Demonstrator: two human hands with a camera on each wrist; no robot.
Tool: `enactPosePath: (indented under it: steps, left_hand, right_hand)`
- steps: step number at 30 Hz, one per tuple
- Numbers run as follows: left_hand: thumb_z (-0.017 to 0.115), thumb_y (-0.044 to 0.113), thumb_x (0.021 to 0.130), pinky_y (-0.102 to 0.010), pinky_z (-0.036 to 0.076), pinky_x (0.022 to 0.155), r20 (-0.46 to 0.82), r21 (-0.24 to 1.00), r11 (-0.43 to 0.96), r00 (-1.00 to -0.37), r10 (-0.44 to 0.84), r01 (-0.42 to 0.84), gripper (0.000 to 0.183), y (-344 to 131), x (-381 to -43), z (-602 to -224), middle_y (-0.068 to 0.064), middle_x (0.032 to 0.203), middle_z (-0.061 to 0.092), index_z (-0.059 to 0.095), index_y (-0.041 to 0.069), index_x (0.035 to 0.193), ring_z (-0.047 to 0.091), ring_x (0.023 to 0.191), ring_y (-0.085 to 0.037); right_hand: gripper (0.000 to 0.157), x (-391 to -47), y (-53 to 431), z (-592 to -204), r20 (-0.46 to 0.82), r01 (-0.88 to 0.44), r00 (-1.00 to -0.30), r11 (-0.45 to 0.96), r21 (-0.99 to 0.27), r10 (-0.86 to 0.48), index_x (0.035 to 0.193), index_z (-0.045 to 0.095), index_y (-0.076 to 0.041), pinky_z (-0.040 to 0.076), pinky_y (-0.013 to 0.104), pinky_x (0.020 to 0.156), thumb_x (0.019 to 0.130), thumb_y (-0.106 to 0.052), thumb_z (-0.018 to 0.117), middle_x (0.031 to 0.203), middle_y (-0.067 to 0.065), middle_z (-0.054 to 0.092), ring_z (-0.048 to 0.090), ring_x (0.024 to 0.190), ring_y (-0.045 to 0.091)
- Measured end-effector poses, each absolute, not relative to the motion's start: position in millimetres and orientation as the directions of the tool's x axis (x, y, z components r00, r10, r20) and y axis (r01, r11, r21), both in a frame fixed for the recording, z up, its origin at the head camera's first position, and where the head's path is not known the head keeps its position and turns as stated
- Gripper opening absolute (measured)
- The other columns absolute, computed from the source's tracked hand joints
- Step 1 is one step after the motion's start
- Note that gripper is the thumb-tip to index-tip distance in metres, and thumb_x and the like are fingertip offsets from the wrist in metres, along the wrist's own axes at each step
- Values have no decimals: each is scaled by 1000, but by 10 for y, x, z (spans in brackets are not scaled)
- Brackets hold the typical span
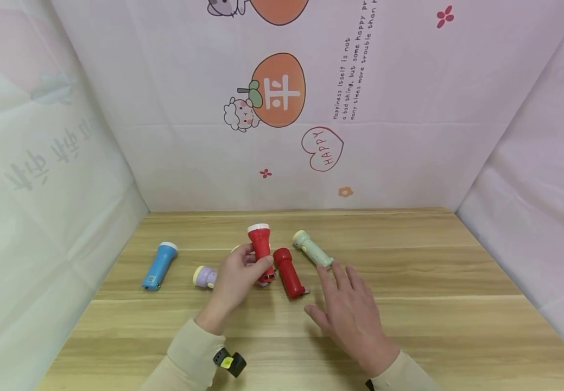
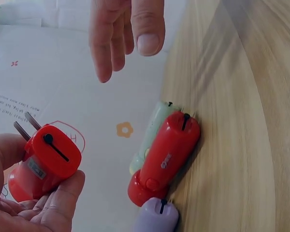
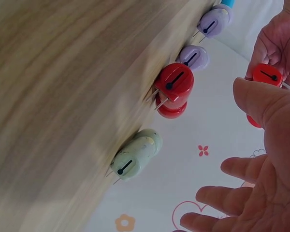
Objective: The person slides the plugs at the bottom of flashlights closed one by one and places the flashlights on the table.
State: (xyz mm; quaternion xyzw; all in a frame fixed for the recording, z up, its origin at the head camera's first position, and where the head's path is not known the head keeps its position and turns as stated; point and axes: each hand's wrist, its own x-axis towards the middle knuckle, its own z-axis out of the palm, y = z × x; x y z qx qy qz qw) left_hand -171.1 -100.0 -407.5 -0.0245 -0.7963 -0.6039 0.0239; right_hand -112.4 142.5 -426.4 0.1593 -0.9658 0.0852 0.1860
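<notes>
My left hand (image 1: 236, 278) grips a red flashlight (image 1: 260, 241) with a white rim, raised above the table with its head up. In the left wrist view, two metal plug prongs (image 2: 27, 124) stick out near its tail end. My right hand (image 1: 355, 315) hovers with spread fingers and holds nothing. A second red flashlight (image 1: 290, 276) lies between the hands, prongs out at its tail. Just beyond my right fingertips lies a pale green flashlight (image 1: 314, 251). Two purple flashlights (image 3: 194, 57) lie past the red one; my left hand partly hides them in the head view.
A blue flashlight (image 1: 159, 266) with a white rim lies at the left of the wooden table (image 1: 433, 304). A printed white cloth (image 1: 384, 163) hangs behind the table's back edge, with more cloth on both sides.
</notes>
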Motion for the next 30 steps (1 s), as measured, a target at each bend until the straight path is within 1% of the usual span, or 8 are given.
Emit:
enactPosePath:
  steps: [4, 10, 15, 19, 23, 29, 30]
  left_hand:
    - [76, 32, 94, -30, 58, 78, 54, 973, 225, -998, 18, 56, 56, -972, -1686, -4078, -12, 111, 74, 61, -1, 136, 71, 95, -20]
    - [75, 25, 96, -27, 58, 78, 37, 993, 112, -998, 46, 42, 51, -928, -1645, -4077, -15, 112, 74, 59, -3, 135, 70, 94, -19]
    - [73, 18, 97, -31, 62, 83, 20, 1000, -9, -997, 75, 20, 51, -884, -1631, -4089, -23, 121, 71, 55, -6, 138, 72, 98, -21]
    - [71, 14, 98, -37, 63, 85, 2, 996, -86, -996, 90, -6, 53, -851, -1614, -4092, -26, 126, 68, 51, -8, 141, 73, 103, -28]
    - [70, 13, 98, -39, 63, 84, -10, 993, -119, -995, 96, -22, 54, -823, -1600, -4102, -25, 128, 67, 48, -9, 143, 72, 105, -32]
    - [70, 13, 98, -36, 63, 86, -13, 989, -142, -995, 104, -28, 55, -798, -1602, -4144, -29, 131, 64, 48, -8, 143, 70, 111, -33]
    - [70, 14, 98, -36, 62, 86, -12, 991, -135, -995, 103, -26, 55, -796, -1600, -4149, -29, 132, 64, 48, -7, 143, 70, 111, -31]
  right_hand:
    - [81, -1124, 1418, -4258, 396, -348, -874, 932, -106, -281, 148, 53, -6, 47, 66, 105, 87, -53, 79, 148, 29, 55, 53, 132, 55]
    - [80, -1126, 1408, -4249, 420, -366, -858, 926, -94, -297, 147, 54, -5, 48, 63, 106, 87, -53, 79, 146, 29, 57, 56, 130, 53]
    - [80, -1134, 1391, -4243, 456, -387, -831, 920, -67, -317, 145, 56, -6, 50, 60, 105, 86, -53, 81, 142, 28, 61, 60, 127, 51]
    - [80, -1144, 1372, -4242, 459, -390, -827, 919, -52, -325, 144, 58, -6, 51, 59, 105, 85, -54, 81, 141, 26, 62, 61, 127, 49]
    - [79, -1146, 1356, -4240, 459, -395, -826, 917, -56, -328, 143, 59, -5, 52, 58, 104, 86, -55, 80, 141, 24, 63, 62, 126, 48]
    - [76, -1148, 1333, -4233, 469, -418, -814, 906, -61, -344, 141, 60, -5, 53, 56, 103, 87, -53, 80, 138, 21, 66, 64, 123, 45]
    - [75, -1150, 1328, -4231, 468, -423, -812, 904, -62, -348, 141, 60, -6, 53, 55, 103, 87, -53, 80, 137, 21, 67, 64, 123, 44]
